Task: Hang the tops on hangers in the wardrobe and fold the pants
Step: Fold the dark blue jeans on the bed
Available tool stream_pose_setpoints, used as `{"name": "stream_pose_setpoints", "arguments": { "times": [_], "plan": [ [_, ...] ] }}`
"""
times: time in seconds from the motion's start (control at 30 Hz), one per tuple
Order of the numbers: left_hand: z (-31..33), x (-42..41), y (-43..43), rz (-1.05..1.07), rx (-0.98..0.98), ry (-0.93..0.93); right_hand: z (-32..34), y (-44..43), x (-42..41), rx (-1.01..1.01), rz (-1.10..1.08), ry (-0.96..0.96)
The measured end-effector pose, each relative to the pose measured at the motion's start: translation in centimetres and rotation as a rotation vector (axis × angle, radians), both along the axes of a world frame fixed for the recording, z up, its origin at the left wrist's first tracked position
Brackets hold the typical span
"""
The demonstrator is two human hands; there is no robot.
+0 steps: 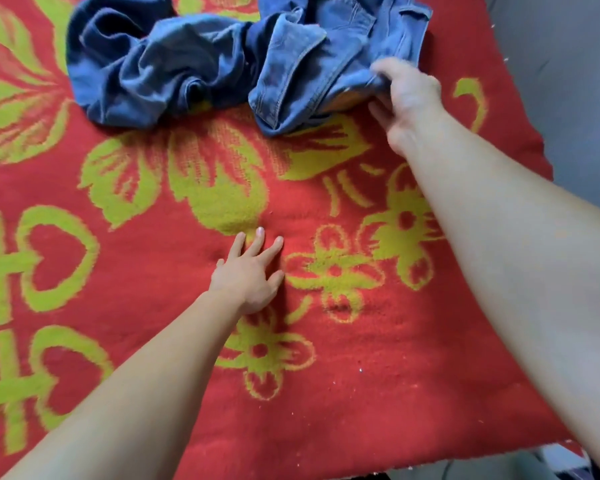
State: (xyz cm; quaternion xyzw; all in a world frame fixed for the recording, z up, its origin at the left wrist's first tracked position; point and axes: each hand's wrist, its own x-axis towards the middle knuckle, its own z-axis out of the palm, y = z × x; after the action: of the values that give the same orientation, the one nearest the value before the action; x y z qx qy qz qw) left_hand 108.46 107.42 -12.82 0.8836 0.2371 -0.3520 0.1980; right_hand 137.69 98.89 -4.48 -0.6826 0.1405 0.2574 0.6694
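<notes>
A crumpled pair of blue jeans (pixel 222 60) lies in a heap at the far side of the red blanket (pixel 153 271) with yellow-green flowers. My right hand (pixel 406 98) grips the near right edge of the jeans, fingers curled into the denim. Nearer to me, my left hand (pixel 253 271) rests flat on the blanket with its fingers straight and spread, well apart from the jeans. No tops, hangers or wardrobe show in this view.
The blanket's right edge (pixel 520 133) runs diagonally, with grey floor (pixel 568 64) beyond it. Its near edge (pixel 430 459) crosses the bottom right corner of the view.
</notes>
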Motion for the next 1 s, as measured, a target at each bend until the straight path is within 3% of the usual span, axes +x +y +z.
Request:
{"name": "stream_pose_setpoints", "arguments": {
  "times": [0.07,0.13,0.27,0.33,0.4,0.5,0.63,0.8,0.9,1.0],
  "plan": [
    [0.3,0.5,1.3,0.072,-0.055,-0.041,-1.0,-0.4,-2.3,-0.118,0.155,-0.156],
    [0.9,0.8,2.8,0.217,-0.081,-0.155,-2.4,-2.4,-6.5,-0.378,0.453,-0.296],
    [2.9,0.9,5.5,0.895,-0.315,-0.43,-5.4,-7.6,-15.0,-0.73,0.925,-0.355],
    [3.6,0.9,6.5,1.054,-0.246,-0.487,-6.1,-9.4,-18.2,-0.79,1.049,-0.434],
    [4.3,0.7,6.9,0.976,0.062,-0.514,-6.4,-10.4,-20.7,-0.84,1.12,-0.58],
    [6.8,2.2,5.3,0.683,0.291,-0.73,-6.3,-10.5,-22.6,-0.92,1.177,-0.759],
    [9.4,7.9,0.4,0.183,0.23,-0.914,-5.7,-9.1,-24.2,-1.047,1.245,-0.859],
    [8.5,12.2,-6.6,-0.238,0.206,-0.659,-5.3,-10.4,-28.2,-1.007,1.341,-1.005],
    [6.5,10.0,-7.6,-0.337,0.296,-0.561,-5.8,-12.9,-31.2,-0.955,1.463,-0.954],
    [6.3,7.1,-4.9,-0.172,0.255,-0.577,-6.2,-15.3,-31.3,-0.936,1.444,-0.796]
  ]
}}
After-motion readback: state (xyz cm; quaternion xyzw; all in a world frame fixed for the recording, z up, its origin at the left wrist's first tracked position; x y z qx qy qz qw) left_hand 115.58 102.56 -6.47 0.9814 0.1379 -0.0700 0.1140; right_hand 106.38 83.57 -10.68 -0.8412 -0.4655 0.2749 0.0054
